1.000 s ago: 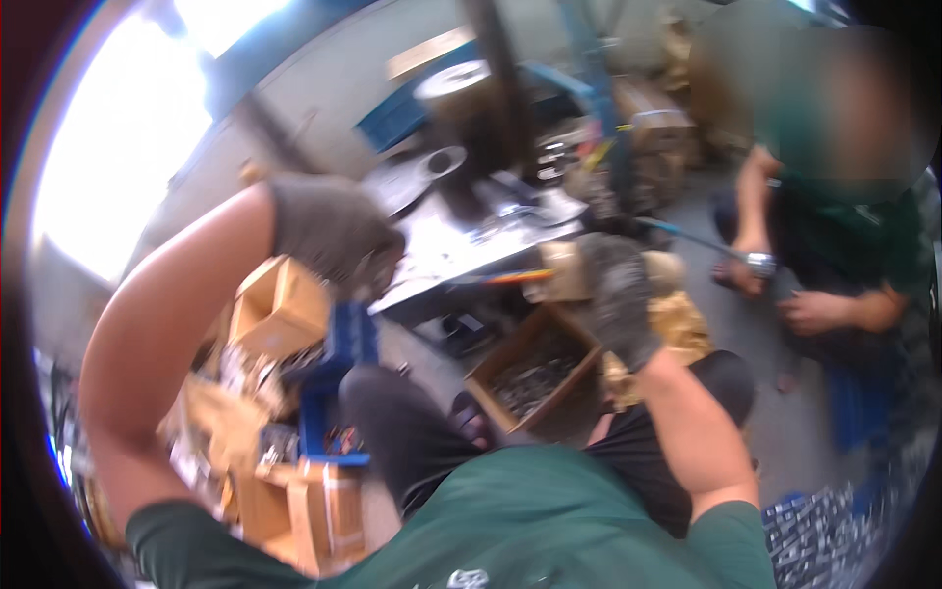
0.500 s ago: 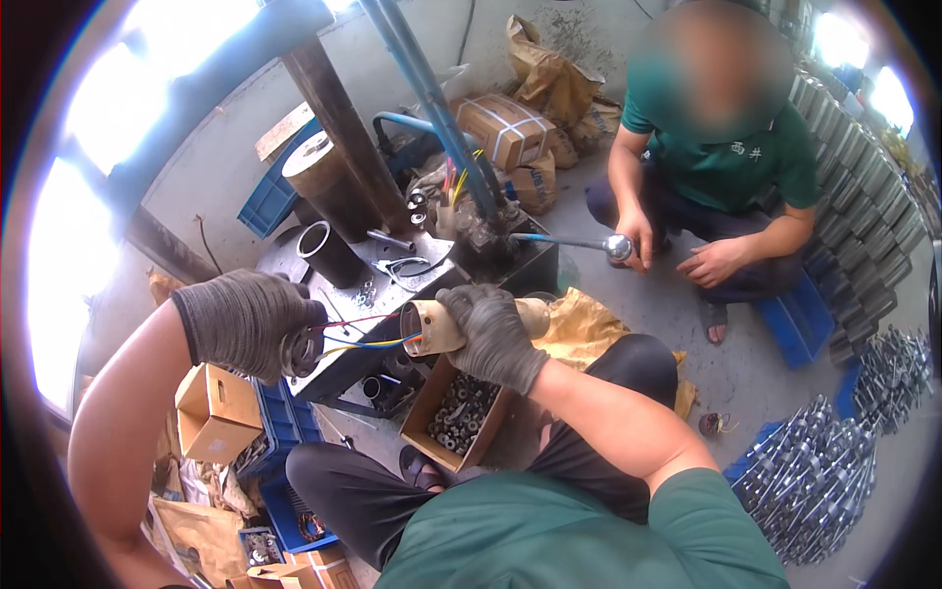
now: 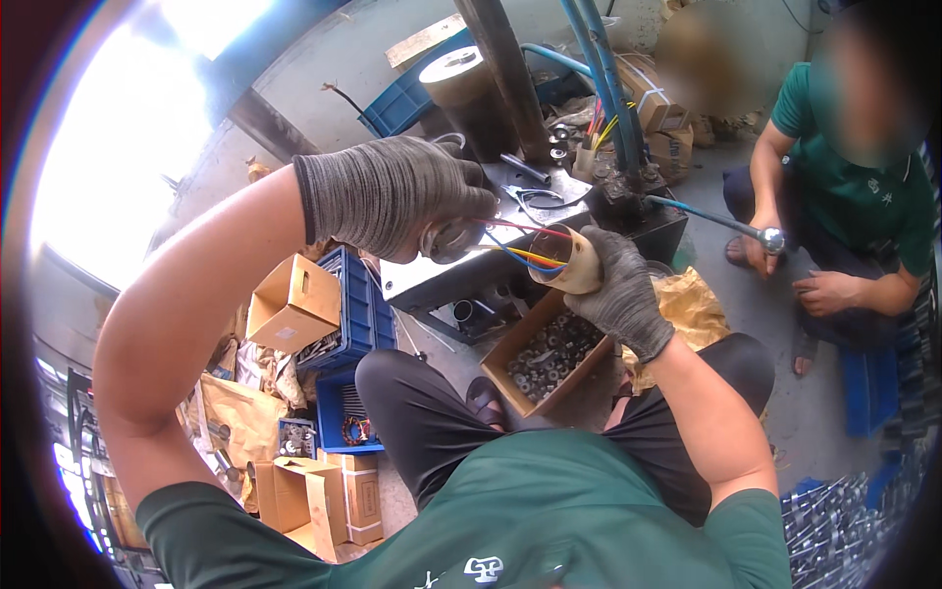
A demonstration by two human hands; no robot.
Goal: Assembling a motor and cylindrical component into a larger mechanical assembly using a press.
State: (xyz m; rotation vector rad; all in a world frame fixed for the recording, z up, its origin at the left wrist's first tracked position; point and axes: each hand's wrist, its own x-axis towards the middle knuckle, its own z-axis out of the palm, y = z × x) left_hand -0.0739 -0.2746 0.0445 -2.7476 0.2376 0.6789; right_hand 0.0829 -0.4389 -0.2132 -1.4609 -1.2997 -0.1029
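Over there, a cream tube (image 3: 586, 267) has red, blue and yellow wires (image 3: 530, 258) spanning from its mouth toward a round metal fitting (image 3: 451, 239); I'd worry that pulling the two apart could strain them, or a careless twist scrape them. The tube lies inside the right hand's (image 3: 620, 294) closed grip, mouth toward the left hand (image 3: 397, 196), whose fingers curl round the fitting above the desk (image 3: 410, 279). A carton (image 3: 577, 383) sits below.

Between your left hand (image 3: 397, 196) and right hand (image 3: 621, 299): wires (image 3: 535, 259) bar a straight pass | Below them: you have room above the carton (image 3: 512, 344) | Ahead: dark post (image 3: 505, 83) obstructs you | Right: blue lever (image 3: 702, 213) juts outward
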